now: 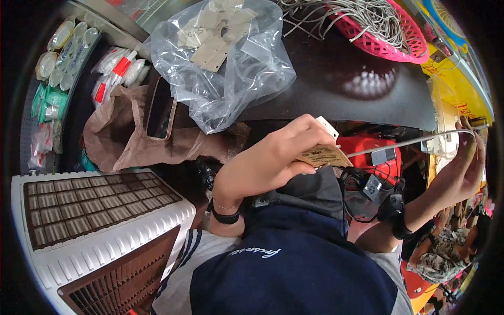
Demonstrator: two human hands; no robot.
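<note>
My left hand [283, 144] grips a few tan cardboard tags [326, 157] with dark print, in front of my body. A pale grey cord [409, 142] stretches from the edge of these tags across to the right. Its far end is in my right hand [464, 170], whose raised fingers are closed on it near the right rim. Whether the cord passes through a hole in the tags, I cannot tell. Beyond my left hand, a clear plastic bag [252, 73] lies on the dark table with several similar loose tags [210, 53] in it.
A pink basket [415, 39] full of grey cords [367, 26] stands at the back right of the dark table [315, 94]. To the left are a brown cloth bag [113, 131], a phone [160, 113] and a white air cooler [115, 247]. A red object [362, 149] sits below the table edge.
</note>
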